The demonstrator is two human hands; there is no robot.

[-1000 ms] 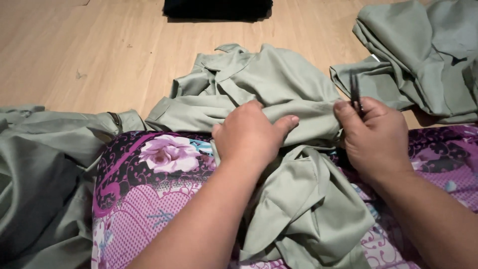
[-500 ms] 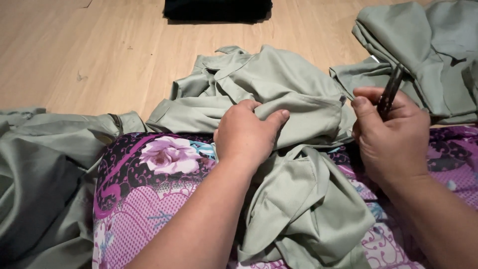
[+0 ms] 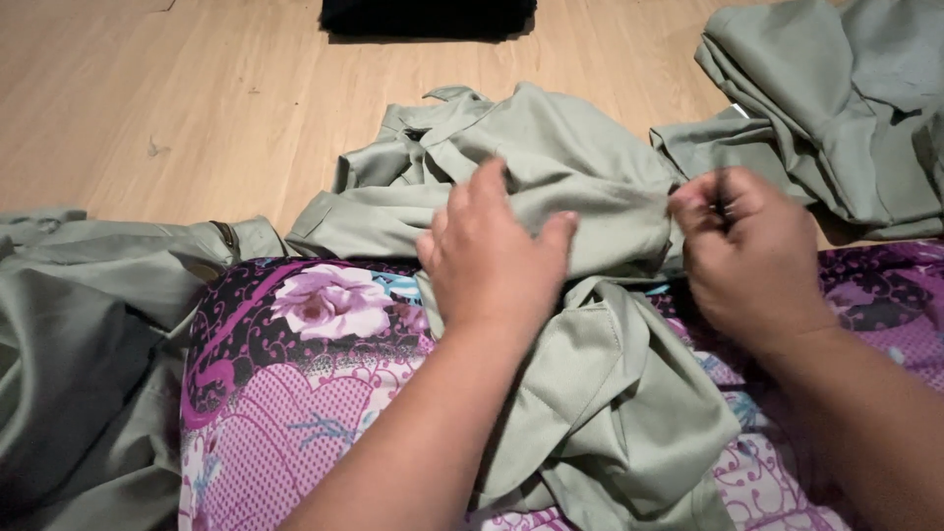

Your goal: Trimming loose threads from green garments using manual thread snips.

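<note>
While the left hand point(image 3: 497, 265) presses flat, fingers spread, on the green garment point(image 3: 551, 187) lying across the lap and floor point(image 3: 177, 88), cloth could slip or bunch. Right hand point(image 3: 752, 251) is clenched at the garment's right edge around something thin and dark, blurred; it could snag the fabric.

Pale wooden floor point(image 3: 197, 98) carries grey-green garments point(image 3: 551, 157) and a black bundle point(image 3: 428, 15).

Left hand point(image 3: 497, 261) presses the grey-green garment point(image 3: 551, 187); right hand point(image 3: 752, 256) is fisted beside it on the wooden floor point(image 3: 177, 108).
</note>
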